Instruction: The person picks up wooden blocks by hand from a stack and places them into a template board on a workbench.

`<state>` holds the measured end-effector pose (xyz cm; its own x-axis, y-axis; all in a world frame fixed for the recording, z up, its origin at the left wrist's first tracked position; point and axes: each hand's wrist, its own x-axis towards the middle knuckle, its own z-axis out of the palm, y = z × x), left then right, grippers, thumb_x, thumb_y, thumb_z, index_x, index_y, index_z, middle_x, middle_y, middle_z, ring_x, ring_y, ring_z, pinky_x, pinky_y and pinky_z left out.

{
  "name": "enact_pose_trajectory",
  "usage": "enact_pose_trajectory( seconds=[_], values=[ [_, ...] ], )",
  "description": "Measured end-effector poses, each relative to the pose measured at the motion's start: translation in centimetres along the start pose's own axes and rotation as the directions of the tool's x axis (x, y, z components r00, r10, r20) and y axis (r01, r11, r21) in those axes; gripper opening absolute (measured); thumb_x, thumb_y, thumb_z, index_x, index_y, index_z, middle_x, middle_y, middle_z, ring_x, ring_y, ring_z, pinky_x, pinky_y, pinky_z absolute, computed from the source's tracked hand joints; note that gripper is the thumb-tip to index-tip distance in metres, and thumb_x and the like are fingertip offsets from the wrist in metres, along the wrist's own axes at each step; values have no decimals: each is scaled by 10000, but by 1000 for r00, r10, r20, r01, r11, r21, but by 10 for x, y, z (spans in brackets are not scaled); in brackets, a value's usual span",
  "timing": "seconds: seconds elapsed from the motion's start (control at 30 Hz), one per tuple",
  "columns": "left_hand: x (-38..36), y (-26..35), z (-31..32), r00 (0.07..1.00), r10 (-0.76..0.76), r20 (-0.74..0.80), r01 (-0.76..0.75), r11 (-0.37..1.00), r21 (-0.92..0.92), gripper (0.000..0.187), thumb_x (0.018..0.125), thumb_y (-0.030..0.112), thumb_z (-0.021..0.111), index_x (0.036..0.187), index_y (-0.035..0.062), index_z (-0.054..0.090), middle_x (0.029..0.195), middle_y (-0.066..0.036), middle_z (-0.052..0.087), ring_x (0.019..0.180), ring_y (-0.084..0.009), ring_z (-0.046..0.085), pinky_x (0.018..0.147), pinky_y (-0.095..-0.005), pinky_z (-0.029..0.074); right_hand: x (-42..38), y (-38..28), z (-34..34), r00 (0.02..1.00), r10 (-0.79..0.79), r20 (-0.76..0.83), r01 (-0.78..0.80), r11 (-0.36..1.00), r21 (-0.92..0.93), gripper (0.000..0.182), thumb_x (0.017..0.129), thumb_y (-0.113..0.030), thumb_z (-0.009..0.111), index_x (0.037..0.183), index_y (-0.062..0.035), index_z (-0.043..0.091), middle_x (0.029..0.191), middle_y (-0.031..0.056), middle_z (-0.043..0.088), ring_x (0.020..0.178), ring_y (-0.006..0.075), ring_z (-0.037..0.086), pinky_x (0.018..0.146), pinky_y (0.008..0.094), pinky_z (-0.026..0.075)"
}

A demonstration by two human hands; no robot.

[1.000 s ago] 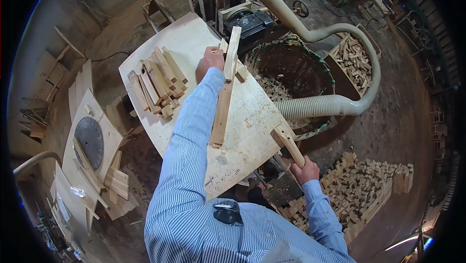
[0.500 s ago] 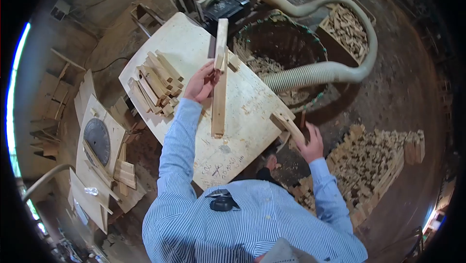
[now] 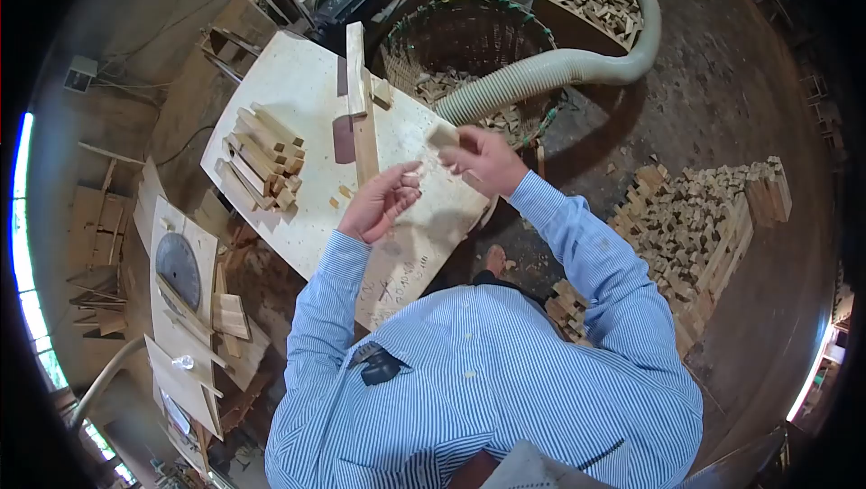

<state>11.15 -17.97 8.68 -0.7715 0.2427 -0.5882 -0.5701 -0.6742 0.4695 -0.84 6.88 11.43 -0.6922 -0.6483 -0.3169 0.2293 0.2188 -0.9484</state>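
My right hand (image 3: 487, 161) is closed on a wooden stick (image 3: 442, 135), whose pale end points up and left above the white work table (image 3: 302, 65). The rest of the stick is hidden by my fingers. To its left, my left hand (image 3: 386, 203) hangs over the table with fingers loosely curled and apart, nothing visible in it. Just beyond it, a long brown wooden guide strip (image 3: 365, 148) lies on the table, with a pale wooden bar (image 3: 355, 65) at its far end. A small wooden block (image 3: 382, 94) sits beside that bar.
A pile of cut sticks (image 3: 262, 157) lies on the table's left. Past the far edge are a mesh basket (image 3: 469, 38) of offcuts and a thick ribbed hose (image 3: 541, 69). Stacked wood (image 3: 686, 227) stands on the floor at right, a circular saw blade (image 3: 178, 268) at left.
My right hand has moved from the table's right corner to above the tabletop with the stick. My left hand has left the guide area and come nearer to me. The view has shifted.
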Motion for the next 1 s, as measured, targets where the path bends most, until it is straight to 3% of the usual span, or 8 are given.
enact_pose_trajectory(
  seconds=[0.17,0.43,0.63,0.7,0.77,0.8,0.87,1.0],
  values=[
    [2,-6,4,915,309,-261,-195,902,386,388,1078,210,650,1386,-26,629,1031,-41,689,869,-129,700,820,-248,604,-1,-17,-33,988,156,9,-124,750,649,299,1092,-169,622,1337,2,616,1217,137,729,1094,208,737,965,335,627],
    [6,-45,-13,753,567,-333,-195,676,711,343,1054,190,678,1329,-15,671,1005,-48,694,868,-107,666,767,-249,560,-19,-46,-56,983,145,110,-172,537,826,350,1124,-140,528,1387,90,525,1243,194,695,1057,229,740,933,315,664],
    [7,-70,-43,708,663,-241,-257,561,787,291,1035,157,670,1273,-7,704,959,-53,694,809,-125,639,729,-291,547,-23,9,-88,853,237,464,-255,967,-26,166,979,-143,634,1016,-5,720,885,142,776,700,230,759,644,371,632],
    [-8,-70,-29,746,564,-354,-203,699,685,292,1038,154,667,1281,-3,702,975,-52,702,817,-128,647,733,-288,554,-19,5,-147,813,458,360,-415,889,-192,174,967,-144,654,1033,1,725,870,131,776,723,229,769,649,357,631],
    [-15,-73,-28,706,639,-305,-216,605,766,289,1039,142,664,1287,-3,698,996,-60,712,827,-130,657,744,-288,563,8,44,-221,996,77,-49,-74,996,49,182,978,-135,611,1010,18,704,908,158,764,771,259,759,694,373,635],
    [-18,-74,-24,702,647,-298,-229,601,766,289,1039,142,664,1287,-3,698,996,-60,712,827,-130,657,744,-288,563,13,20,-239,928,184,-323,43,809,586,236,1022,-173,592,1076,43,672,966,180,757,854,271,758,767,370,636],
    [-27,-79,-17,702,626,-339,-167,608,776,287,1035,127,663,1287,-6,697,1029,-79,716,841,-133,667,762,-295,576,22,-3,-271,704,221,-675,390,674,627,374,1101,-314,544,1262,17,612,1094,184,752,960,270,753,813,358,624],
    [-31,-94,-20,677,661,-323,-214,597,773,268,1029,112,661,1270,4,705,1040,-88,713,851,-143,677,774,-298,590,2,-5,-230,810,142,-569,136,899,417,365,1085,-346,611,1295,-49,637,1106,155,758,944,225,751,791,332,611]
  ],
)
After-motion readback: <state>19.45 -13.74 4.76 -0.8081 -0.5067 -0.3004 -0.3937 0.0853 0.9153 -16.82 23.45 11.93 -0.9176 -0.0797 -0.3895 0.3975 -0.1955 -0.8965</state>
